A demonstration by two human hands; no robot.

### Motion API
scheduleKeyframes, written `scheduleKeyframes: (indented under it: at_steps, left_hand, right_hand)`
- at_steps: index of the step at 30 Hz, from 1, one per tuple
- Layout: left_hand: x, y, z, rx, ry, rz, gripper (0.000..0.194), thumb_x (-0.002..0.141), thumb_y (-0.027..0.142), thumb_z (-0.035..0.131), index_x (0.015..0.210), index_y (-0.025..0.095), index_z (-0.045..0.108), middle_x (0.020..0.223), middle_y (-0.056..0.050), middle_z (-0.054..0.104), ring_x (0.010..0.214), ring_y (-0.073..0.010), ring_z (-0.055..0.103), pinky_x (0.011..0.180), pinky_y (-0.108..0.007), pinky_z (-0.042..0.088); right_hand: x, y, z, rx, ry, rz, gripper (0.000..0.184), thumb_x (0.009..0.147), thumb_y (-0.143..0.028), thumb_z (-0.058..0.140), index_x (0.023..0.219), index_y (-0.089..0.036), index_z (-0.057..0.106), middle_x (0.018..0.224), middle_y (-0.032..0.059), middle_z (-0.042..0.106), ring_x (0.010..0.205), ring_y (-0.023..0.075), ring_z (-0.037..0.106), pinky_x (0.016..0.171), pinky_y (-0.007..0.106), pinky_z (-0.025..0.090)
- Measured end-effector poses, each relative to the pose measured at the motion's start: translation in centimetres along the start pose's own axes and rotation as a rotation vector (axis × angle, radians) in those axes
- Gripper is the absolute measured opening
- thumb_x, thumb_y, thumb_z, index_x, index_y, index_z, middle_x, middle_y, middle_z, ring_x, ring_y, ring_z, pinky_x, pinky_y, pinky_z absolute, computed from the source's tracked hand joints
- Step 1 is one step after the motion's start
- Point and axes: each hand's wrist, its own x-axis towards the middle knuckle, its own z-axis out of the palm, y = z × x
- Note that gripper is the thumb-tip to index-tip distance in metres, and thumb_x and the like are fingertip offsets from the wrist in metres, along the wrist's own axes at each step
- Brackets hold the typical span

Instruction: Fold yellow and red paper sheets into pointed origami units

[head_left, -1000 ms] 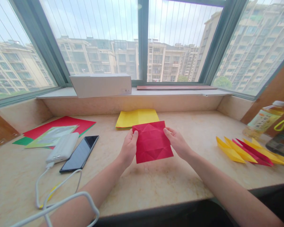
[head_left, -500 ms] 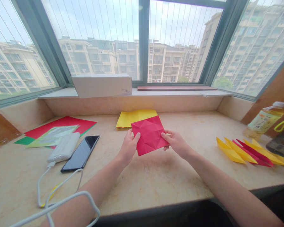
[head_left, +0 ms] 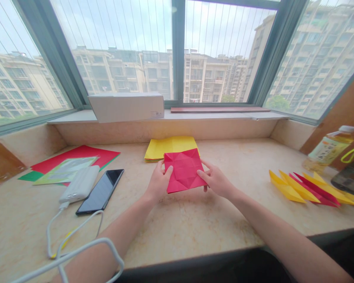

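Observation:
A square of red origami paper [head_left: 184,169], marked with several creases, is held up between my two hands over the stone counter. My left hand [head_left: 159,181] pinches its left edge, thumb on top and fingers behind. At the lower right edge, my right hand [head_left: 214,179] grips it the same way, with fingertips showing underneath. Just behind the red sheet lies a stack of yellow paper [head_left: 171,147], partly covered by it from this view.
Folded yellow and red paper pieces [head_left: 312,189] lie at the right, near a drink bottle [head_left: 327,149]. On the left are a phone [head_left: 100,192], a white power bank [head_left: 80,184] with a cable [head_left: 85,242], and red sheets [head_left: 76,154]. A white box [head_left: 126,107] stands on the sill.
The red paper has turned slightly, its upper edge now more level, and dipped a little at the top. Both hands still hold it; the right hand has shifted slightly left.

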Motion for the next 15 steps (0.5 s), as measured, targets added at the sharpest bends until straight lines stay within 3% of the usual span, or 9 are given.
scheduleKeyframes:
  at_steps: [3,7,11,15]
  left_hand:
    - [0.4,-0.6,-0.7,0.227,0.028,0.053,0.047,0.091,0.028,0.055,0.135,0.019,0.040,0.094,-0.011,0.074,0.075,-0.0235,0.073,0.063,-0.033,0.059]
    - [0.6,-1.2,-1.6,0.535,0.074,0.172,0.061,0.089,0.032,0.058,0.144,0.021,0.033,0.101,-0.011,0.074,0.078,-0.0213,0.073,0.069,-0.031,0.057]
    - [1.0,-1.8,-1.9,0.680,0.068,0.273,0.064,0.089,0.029,0.056,0.146,0.018,0.030,0.115,-0.014,0.070,0.086,-0.0205,0.072,0.079,-0.033,0.056]
    - [1.4,-1.9,-2.0,0.829,0.108,0.450,0.047,0.087,0.026,0.055,0.132,0.013,0.048,0.127,-0.017,0.061,0.110,-0.0249,0.063,0.097,-0.042,0.050]
  right_hand:
    - [-0.1,0.6,0.2,-0.084,0.023,0.008,0.070,0.091,-0.036,0.053,0.153,-0.020,0.023,0.056,-0.0051,0.064,0.037,0.0120,0.053,0.038,0.020,0.038]
    - [0.0,1.6,0.1,-0.276,0.036,-0.023,0.071,0.088,-0.029,0.057,0.151,-0.020,0.027,0.056,-0.0050,0.063,0.047,0.0127,0.055,0.046,0.021,0.038]
    - [0.1,2.0,-0.1,-0.435,0.048,-0.059,0.055,0.088,-0.028,0.057,0.141,-0.020,0.046,0.058,-0.0042,0.061,0.051,0.0127,0.053,0.051,0.022,0.035]
    - [0.1,1.8,-0.2,-0.532,0.057,-0.069,0.037,0.090,-0.033,0.054,0.123,-0.020,0.063,0.061,-0.0011,0.062,0.054,0.0140,0.054,0.054,0.024,0.035]
